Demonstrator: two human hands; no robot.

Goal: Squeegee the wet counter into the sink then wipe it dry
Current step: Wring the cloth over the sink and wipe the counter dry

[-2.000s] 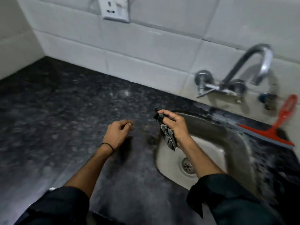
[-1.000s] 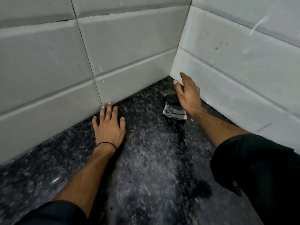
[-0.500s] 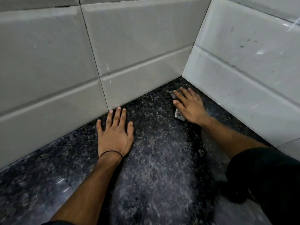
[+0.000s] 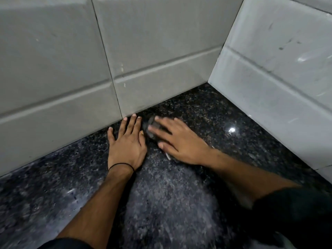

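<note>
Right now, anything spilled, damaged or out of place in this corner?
Nothing stands out. Water droplets dot the granite counter, expected mid-wipe. The right hand presses a cloth flat; the left hand lies flat beside it. Wall tiles show faint smudges only.

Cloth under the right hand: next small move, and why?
Probably drag the cloth back toward the body, away from the tiled wall. The right hand presses it flat beside the left hand, at the wall; the counter nearer the body looks streaked.

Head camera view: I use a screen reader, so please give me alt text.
A right hand presses a cloth flat on a dark speckled counter near a tiled wall corner. The left hand rests flat beside it.
</note>
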